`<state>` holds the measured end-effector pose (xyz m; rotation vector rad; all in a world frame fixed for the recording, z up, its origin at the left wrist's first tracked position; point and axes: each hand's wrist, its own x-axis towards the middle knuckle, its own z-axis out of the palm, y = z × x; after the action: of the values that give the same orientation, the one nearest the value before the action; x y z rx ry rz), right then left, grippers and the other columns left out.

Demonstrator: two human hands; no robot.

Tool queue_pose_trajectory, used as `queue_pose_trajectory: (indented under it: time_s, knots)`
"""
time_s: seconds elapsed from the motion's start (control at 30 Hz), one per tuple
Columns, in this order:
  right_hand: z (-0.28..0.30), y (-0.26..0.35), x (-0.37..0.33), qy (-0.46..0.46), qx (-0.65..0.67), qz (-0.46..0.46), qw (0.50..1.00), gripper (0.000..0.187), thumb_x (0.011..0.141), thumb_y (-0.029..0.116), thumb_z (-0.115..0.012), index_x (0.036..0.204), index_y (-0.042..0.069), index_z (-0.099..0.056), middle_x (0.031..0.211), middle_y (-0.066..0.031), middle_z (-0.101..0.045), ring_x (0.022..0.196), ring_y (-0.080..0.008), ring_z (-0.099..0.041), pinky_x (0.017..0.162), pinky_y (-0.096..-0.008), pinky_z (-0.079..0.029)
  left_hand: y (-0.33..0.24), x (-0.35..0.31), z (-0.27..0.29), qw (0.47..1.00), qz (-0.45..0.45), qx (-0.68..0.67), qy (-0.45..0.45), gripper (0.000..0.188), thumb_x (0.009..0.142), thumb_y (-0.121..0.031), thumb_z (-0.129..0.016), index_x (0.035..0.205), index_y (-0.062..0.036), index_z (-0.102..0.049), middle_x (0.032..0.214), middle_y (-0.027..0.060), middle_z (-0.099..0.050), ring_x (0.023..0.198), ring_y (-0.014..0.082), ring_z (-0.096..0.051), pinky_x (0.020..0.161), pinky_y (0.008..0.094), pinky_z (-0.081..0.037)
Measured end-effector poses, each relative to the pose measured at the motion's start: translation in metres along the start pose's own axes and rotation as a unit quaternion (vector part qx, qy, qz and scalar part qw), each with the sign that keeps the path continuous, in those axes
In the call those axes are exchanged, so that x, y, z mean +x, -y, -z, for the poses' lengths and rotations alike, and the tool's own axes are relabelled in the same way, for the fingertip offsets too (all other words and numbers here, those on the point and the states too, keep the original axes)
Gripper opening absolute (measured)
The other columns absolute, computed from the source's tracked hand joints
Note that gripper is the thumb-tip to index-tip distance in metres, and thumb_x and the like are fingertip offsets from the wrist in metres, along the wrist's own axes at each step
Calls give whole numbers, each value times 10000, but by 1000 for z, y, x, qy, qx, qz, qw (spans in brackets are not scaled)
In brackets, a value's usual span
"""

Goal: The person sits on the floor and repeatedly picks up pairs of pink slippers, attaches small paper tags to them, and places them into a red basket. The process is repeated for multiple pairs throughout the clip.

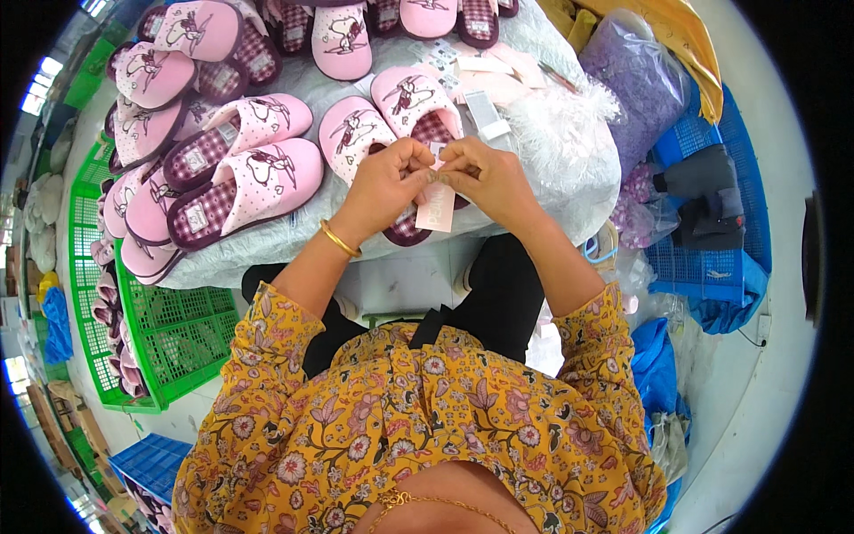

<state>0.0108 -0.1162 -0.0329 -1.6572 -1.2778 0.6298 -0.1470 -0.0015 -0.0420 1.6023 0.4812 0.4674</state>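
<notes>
My left hand (389, 185) and my right hand (492, 178) meet over the table's near edge, fingertips pinched together. Between them is the upper end of a pale pink paper tag (435, 212), which hangs down below my fingers. A bit of white shows above my fingertips, too small to make out. Right behind my hands lies a pair of pink slippers (409, 96) with a dog print and dark plaid insoles. My hands partly cover that pair. Whether the tag is joined to a slipper is hidden by my fingers.
More pink slippers (271, 178) lie piled at the left and back. Loose pink tags (503, 76) and a bundle of white strands (565, 133) lie on the table's right. A green crate (178, 343) stands at left, a blue basket (752, 187) and filled plastic bag (636, 80) at right.
</notes>
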Motion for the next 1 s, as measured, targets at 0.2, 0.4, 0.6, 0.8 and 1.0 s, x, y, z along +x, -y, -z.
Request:
queue_pose_trajectory:
  time_s: [0.2,0.4,0.6,0.8,1.0]
  knots:
    - [18,21,7,18,-69,-25,997,389,764,94,-782,1112,31,-618,963,-101,-700,779,-146,-656,724,-288,-534,-4,-35,26,971,-104,76,-200,121,927,-25,-608,1043,-6,-581,817,15,-610,587,40,-531,522,190,-445]
    - [4,41,20,65,-107,30,992,652,720,114,-804,1310,72,-530,1091,-148,-652,868,-226,-636,794,-347,-528,12,-66,41,962,-92,101,-237,91,933,-41,-610,1012,-9,-578,803,6,-590,571,37,-505,511,196,-435]
    - [-31,27,52,38,-288,47,956,718,744,379,-765,1338,81,-492,1074,-232,-639,960,-389,-643,820,-469,-522,30,-72,48,941,-92,204,-254,75,885,-98,-652,922,-33,-644,859,90,-620,655,186,-568,596,309,-460]
    - [-34,35,55,-51,-179,33,982,383,744,172,-701,1102,49,-642,820,-167,-682,744,-328,-664,690,-415,-528,20,-67,51,924,-189,205,-262,83,868,-60,-655,941,-32,-628,867,97,-610,654,211,-565,598,312,-464]
    - [7,80,58,-114,-137,3,984,339,750,125,-677,1081,51,-678,802,-115,-684,720,-208,-658,687,-336,-521,44,-71,55,925,-198,187,-265,114,861,-27,-651,967,-36,-610,846,97,-600,628,205,-569,574,309,-466]
